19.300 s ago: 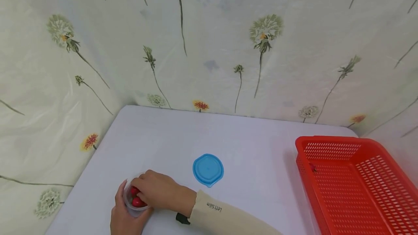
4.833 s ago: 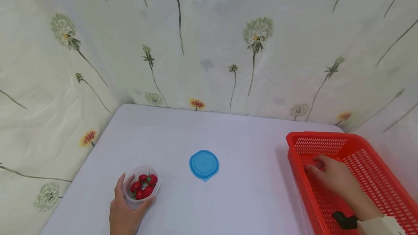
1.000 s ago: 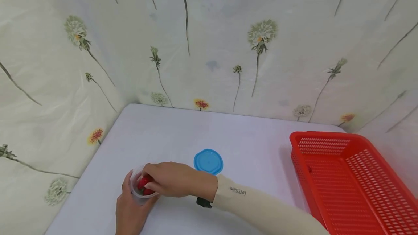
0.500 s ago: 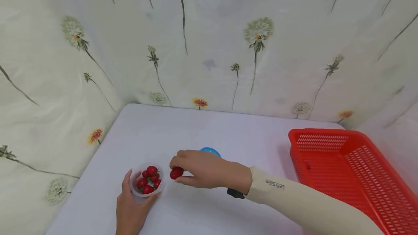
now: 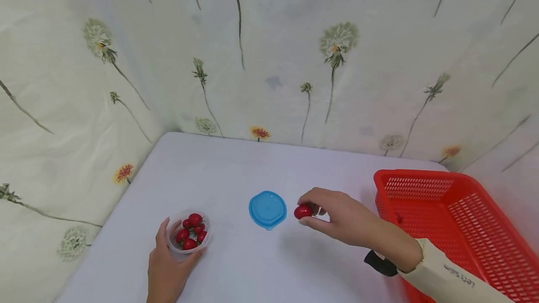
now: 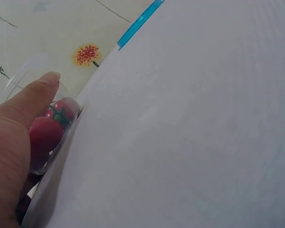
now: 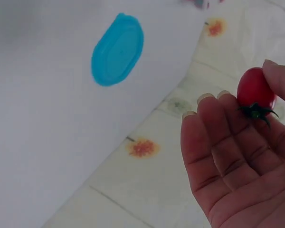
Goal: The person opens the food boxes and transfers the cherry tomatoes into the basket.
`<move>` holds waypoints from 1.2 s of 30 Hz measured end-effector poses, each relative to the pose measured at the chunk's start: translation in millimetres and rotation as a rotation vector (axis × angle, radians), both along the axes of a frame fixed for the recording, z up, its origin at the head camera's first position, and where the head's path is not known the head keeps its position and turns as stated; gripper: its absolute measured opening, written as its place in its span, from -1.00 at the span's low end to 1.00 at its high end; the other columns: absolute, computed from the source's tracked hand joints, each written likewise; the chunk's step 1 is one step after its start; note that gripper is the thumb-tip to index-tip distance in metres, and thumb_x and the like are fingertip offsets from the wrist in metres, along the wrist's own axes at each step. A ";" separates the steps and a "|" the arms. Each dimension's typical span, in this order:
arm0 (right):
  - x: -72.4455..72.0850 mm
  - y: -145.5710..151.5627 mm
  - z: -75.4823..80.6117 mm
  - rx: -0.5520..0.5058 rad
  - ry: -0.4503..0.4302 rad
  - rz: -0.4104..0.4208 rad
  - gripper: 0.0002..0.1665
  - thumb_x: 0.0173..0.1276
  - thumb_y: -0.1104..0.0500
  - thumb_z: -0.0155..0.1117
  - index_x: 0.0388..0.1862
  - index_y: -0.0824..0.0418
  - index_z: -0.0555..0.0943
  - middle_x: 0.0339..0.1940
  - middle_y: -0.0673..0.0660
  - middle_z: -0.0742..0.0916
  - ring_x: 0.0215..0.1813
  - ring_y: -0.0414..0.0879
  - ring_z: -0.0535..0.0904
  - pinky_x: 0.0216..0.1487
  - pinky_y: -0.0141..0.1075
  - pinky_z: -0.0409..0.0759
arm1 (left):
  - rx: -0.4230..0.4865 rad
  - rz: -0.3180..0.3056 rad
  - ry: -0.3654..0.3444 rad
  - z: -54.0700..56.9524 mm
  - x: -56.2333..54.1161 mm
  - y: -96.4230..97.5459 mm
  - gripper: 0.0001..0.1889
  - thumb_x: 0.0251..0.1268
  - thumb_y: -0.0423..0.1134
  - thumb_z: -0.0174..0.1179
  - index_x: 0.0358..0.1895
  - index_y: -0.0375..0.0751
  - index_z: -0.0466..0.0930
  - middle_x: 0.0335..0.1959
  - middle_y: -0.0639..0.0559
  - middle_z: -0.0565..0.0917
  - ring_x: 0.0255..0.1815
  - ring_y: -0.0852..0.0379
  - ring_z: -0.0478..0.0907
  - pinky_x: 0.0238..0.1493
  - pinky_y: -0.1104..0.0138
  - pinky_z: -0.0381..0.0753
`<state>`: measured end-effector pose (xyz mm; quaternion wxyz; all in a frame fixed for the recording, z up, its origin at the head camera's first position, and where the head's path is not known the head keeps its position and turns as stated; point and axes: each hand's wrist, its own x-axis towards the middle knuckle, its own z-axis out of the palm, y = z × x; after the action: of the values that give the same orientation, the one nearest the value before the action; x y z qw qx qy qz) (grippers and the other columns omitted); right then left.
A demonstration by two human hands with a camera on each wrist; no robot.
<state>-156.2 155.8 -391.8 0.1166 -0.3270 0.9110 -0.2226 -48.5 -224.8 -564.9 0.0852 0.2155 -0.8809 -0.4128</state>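
Observation:
My left hand [image 5: 170, 268] grips a clear plastic cup [image 5: 173, 242] from its near side, thumb on the right and fingers on the left. Several red cherry tomatoes [image 5: 190, 244] lie inside it, some with green stems; the left wrist view shows them through the wall [image 6: 46, 133]. Above the table, right of the blue lid [image 5: 267, 209], my right hand [image 5: 343, 216] pinches one cherry tomato [image 5: 302, 212] between thumb and fingertips. In the right wrist view that tomato [image 7: 254, 90] hangs with its green calyx showing. The lid lies flat on the table, untouched.
A red perforated plastic basket [image 5: 438, 219] stands at the table's right side, with a small red tomato [image 5: 398, 219] near its left wall. The white tabletop [image 5: 236, 167] meets a flower-printed cloth [image 5: 273, 60] at the back and left.
My right hand has come out of the cup with a cherry tomato and moved right, past the blue lid toward the basket. The left hand stays on the cup.

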 end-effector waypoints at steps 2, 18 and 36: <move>1.0 13.3 -0.6 -0.013 0.013 -0.050 -0.42 0.26 -0.12 0.60 0.20 -0.06 0.62 -0.03 -0.19 0.68 -0.04 -0.19 0.63 -0.20 -0.42 0.67 | -0.003 0.010 -0.009 1.2 1.1 -1.3 0.32 -0.01 0.20 0.63 0.72 0.04 -0.12 0.55 -0.16 0.39 0.51 -0.36 0.30 0.31 -0.40 0.33; 19.6 103.1 13.4 -0.175 0.019 -0.301 -0.50 0.25 0.00 0.63 0.12 -0.05 0.62 0.01 -0.07 0.71 -0.05 -0.07 0.66 -0.21 -0.34 0.74 | 0.033 0.041 -0.011 -4.4 8.6 8.8 0.36 -0.07 0.35 0.59 0.71 0.02 -0.12 0.54 -0.18 0.41 0.51 -0.35 0.30 0.33 -0.39 0.32; -0.9 180.5 -35.7 -0.058 0.075 -0.549 -0.39 0.32 0.01 0.57 0.25 0.21 0.58 -0.02 0.17 0.75 -0.04 0.10 0.66 -0.20 -0.13 0.78 | 0.039 0.002 -0.040 2.9 3.5 4.4 0.36 -0.02 0.31 0.59 0.73 0.04 -0.19 0.56 -0.17 0.37 0.56 -0.33 0.24 0.36 -0.39 0.27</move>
<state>-157.1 336.2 -427.5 0.0087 -0.0790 0.9625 -0.2595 -45.0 -220.4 -562.1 0.0638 0.2262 -0.8741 -0.4252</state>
